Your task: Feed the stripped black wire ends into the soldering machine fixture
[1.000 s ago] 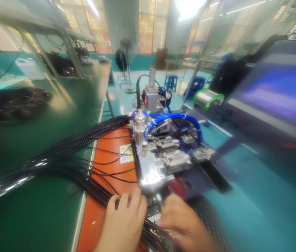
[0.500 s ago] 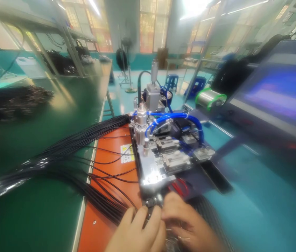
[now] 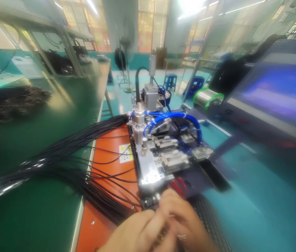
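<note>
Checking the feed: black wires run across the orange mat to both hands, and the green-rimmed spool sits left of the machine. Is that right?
Not quite: the spool sits right of the machine, by the monitor, as the head view shows. The black wires do run across the orange mat to the left hand and right hand.

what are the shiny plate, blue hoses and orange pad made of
The shiny plate looks like polished steel or aluminium, going by its hard mirror glare. The blue hoses look like smooth, glossy flexible plastic, bending in easy curves. The orange pad looks like a matte rubber or plastic sheet, with only a soft sheen; the picture can't settle which.
</note>
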Action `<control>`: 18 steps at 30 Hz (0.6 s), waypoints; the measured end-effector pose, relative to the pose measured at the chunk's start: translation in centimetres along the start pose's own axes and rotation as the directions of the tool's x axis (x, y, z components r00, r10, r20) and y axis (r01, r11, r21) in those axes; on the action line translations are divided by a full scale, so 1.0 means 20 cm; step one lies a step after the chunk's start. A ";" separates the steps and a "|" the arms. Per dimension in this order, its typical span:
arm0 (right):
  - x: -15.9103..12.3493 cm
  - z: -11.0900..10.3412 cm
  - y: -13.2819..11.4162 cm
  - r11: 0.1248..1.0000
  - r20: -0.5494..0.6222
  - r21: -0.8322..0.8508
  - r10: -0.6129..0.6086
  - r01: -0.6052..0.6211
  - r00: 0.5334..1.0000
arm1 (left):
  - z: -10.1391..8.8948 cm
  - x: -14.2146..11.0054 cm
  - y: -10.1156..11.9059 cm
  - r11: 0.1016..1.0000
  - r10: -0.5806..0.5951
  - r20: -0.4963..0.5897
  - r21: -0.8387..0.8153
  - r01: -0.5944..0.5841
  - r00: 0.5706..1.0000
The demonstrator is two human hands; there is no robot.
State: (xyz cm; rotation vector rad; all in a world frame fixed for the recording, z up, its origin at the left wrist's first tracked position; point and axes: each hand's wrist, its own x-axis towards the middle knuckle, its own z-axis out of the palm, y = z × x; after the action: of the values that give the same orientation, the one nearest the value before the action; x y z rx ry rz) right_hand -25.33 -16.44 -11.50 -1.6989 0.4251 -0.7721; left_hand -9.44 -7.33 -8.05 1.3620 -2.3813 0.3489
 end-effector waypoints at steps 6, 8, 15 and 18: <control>-0.01 -0.02 0.07 0.998 -0.110 0.045 0.047 -0.042 0.993 | 0.01 -0.02 -0.06 0.986 -0.077 -0.101 0.143 0.091 0.992; -0.01 -0.01 0.06 0.997 -0.097 0.071 0.033 -0.026 0.995 | 0.01 -0.02 -0.06 0.985 -0.088 -0.113 0.140 0.104 0.990; -0.03 0.04 0.05 0.999 -0.149 0.040 0.028 -0.022 0.988 | -0.01 0.01 -0.07 0.993 -0.116 -0.127 -0.050 0.110 0.985; -0.03 0.05 0.04 0.998 -0.253 -0.052 -0.044 0.032 0.966 | 0.01 -0.02 -0.06 0.992 -0.123 -0.134 -0.038 0.119 0.983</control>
State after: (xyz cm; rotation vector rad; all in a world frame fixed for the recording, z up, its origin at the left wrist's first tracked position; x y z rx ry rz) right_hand -25.01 -15.49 -12.53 -1.6615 0.5929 -1.0208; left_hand -8.27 -7.79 -8.34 1.4143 -2.1740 0.3587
